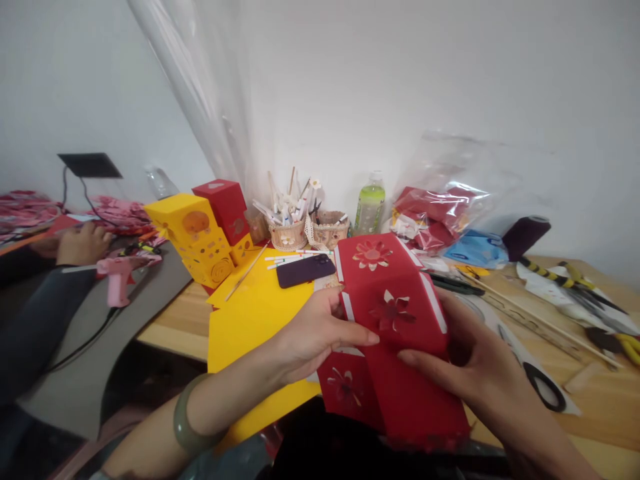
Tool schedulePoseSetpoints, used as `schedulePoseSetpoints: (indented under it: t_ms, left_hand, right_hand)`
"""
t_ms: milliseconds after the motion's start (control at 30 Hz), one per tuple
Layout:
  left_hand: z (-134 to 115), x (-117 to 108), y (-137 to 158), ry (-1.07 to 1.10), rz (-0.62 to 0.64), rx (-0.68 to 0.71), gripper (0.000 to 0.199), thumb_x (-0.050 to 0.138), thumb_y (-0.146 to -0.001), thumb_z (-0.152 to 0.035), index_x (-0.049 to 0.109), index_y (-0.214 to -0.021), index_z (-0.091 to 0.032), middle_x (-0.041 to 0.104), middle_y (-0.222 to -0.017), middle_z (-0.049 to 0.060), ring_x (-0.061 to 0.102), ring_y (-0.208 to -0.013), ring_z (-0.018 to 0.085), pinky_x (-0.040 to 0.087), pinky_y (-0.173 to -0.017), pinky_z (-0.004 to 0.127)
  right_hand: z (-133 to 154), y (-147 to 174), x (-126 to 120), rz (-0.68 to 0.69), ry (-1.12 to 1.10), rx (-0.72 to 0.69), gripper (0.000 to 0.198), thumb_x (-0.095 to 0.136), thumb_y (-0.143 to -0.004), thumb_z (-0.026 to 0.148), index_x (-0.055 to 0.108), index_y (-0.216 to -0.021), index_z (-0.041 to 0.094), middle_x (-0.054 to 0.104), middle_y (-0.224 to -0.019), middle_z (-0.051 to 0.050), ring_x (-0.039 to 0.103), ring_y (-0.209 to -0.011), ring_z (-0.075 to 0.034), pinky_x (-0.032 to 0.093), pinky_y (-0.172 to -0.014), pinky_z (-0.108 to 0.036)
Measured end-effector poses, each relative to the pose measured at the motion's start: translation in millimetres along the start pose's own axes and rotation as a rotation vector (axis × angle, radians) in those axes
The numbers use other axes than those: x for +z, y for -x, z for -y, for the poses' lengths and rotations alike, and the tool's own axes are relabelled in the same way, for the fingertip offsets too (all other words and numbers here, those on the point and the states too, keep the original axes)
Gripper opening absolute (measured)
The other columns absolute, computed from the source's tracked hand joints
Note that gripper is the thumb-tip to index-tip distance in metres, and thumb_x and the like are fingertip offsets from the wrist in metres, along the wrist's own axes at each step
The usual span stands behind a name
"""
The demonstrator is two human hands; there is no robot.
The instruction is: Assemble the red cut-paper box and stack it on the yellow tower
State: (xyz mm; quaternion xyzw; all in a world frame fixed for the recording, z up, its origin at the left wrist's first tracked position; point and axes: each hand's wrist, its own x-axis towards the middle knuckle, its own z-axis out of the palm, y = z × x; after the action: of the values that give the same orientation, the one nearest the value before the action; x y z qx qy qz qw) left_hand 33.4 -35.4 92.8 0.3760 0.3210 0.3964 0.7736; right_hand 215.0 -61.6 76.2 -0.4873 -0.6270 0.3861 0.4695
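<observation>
Between my two hands is a red card sheet (395, 360) with flower cut-outs and white strips along its edges. It is bent over, with a lower panel showing beneath. My left hand (327, 333) grips its left edge, thumb on top and fingers mostly hidden behind. On the right side my right hand (463, 350) holds it the same way, thumb across the front. Under my left forearm lies a yellow card sheet (240, 327), with a dark phone (306, 270) at its far edge.
Yellow (193, 237) and red (223, 203) card boxes stand at the back left. Behind are a basket of pens (289, 235) and a green bottle (371, 203). Pliers (575, 273) and black-handled scissors (545, 387) lie right. A co-worker's hand (83, 243) is left, near a pink glue gun (117, 277).
</observation>
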Motion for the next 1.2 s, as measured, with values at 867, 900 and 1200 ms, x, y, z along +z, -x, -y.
schedulePoseSetpoints:
  t_ms: [867, 900, 1200]
  left_hand:
    - [8.9, 3.5, 2.2, 0.075, -0.043, -0.026, 0.031, 0.073, -0.052, -0.003, 0.068, -0.082, -0.012, 0.072, -0.079, 0.005, 0.066, -0.068, 0.015, 0.051, -0.067, 0.026]
    - [8.7, 2.6, 2.0, 0.083, -0.05, -0.021, 0.03, 0.072, -0.052, -0.004, 0.067, -0.081, -0.011, 0.072, -0.078, 0.005, 0.066, -0.067, 0.015, 0.051, -0.066, 0.025]
    - [6.5, -2.6, 1.6, 0.13, -0.053, 0.068, 0.02, 0.067, -0.063, -0.012, 0.069, -0.083, -0.01, 0.072, -0.084, 0.008, 0.066, -0.071, 0.016, 0.054, -0.067, 0.026]
  right_hand:
    - [-13.3, -0.9, 12.6, -0.327, 0.384, -0.186, 0.059, 0.067, -0.071, 0.053, 0.05, -0.12, 0.027, 0.063, -0.118, -0.009, 0.06, -0.108, -0.031, 0.049, -0.091, -0.046]
    - [-13.8, -0.9, 11.9, -0.309, 0.37, -0.192, 0.061, 0.069, -0.07, 0.052, 0.049, -0.122, 0.027, 0.063, -0.12, -0.009, 0.059, -0.109, -0.031, 0.048, -0.092, -0.046]
    - [-7.7, -1.6, 5.1, -0.006, -0.02, 0.003, 0.066, 0.069, -0.074, 0.041, 0.04, -0.133, 0.029, 0.065, -0.117, -0.007, 0.067, -0.096, -0.024, 0.059, -0.074, -0.034]
